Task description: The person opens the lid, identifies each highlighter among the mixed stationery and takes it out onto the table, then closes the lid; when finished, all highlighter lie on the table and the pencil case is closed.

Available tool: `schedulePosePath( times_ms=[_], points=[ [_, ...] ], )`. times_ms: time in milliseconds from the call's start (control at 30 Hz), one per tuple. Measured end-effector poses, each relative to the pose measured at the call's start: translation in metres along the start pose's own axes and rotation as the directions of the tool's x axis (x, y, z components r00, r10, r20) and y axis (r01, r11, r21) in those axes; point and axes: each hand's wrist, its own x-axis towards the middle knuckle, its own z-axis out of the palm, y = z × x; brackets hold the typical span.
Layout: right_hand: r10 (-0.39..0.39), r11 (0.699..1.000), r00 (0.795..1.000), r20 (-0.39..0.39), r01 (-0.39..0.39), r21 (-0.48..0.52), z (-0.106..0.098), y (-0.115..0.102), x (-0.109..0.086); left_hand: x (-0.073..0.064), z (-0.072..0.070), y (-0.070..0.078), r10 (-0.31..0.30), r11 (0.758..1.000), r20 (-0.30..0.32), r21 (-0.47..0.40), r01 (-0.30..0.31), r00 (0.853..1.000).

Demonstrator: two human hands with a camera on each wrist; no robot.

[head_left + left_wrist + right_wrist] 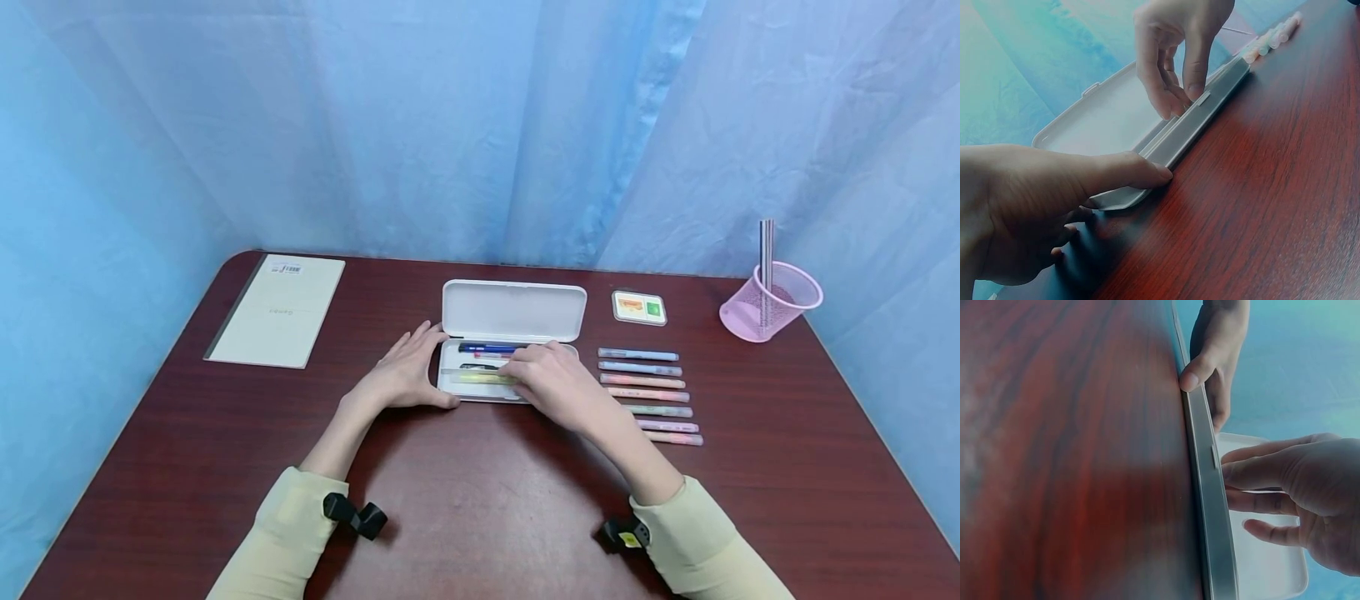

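Note:
An open white pencil case [513,310] lies on the table with its lid tipped back. Inside are a dark blue pen [487,348], a red-and-white pen [491,356], a small black item and a yellow highlighter [480,378] along the front. My right hand [558,383] reaches into the case and pinches the highlighter's right end, its fingertips partly hidden behind the front wall in the right wrist view. My left hand [408,371] spans the case's left end with fingers extended, the thumb [1147,174] resting against the front corner.
Several pastel highlighters [639,354] lie in a column right of the case. Behind them sits a small flat box [639,307] with orange and green print. A pink mesh cup [750,310] holding striped sticks leans at far right. A notebook [277,312] lies at left.

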Motion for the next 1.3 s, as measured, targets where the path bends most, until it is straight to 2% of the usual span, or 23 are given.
schedulePosePath(
  times_ms=[433, 867, 1300],
  points=[
    [-0.028, 1.0, 0.999, -0.019, 0.027, -0.011, -0.001, -0.0031, -0.0002, 0.0007, 0.0012, -0.0012, 0.004, 1.0, -0.005, -0.002, -0.004, 1.0],
    [-0.041, 0.998, 0.999, -0.001, 0.041, -0.056, 0.0004, -0.0036, 0.0002, 0.0021, 0.0007, -0.0014, -0.009, 1.0, 0.007, 0.004, 0.009, 1.0],
    [-0.011, 0.998, 1.0, 0.029, 0.013, -0.063, 0.0005, -0.003, 0.0007, 0.0023, 0.0011, -0.0014, -0.011, 1.0, 0.012, 0.001, 0.011, 1.0]
  ],
)
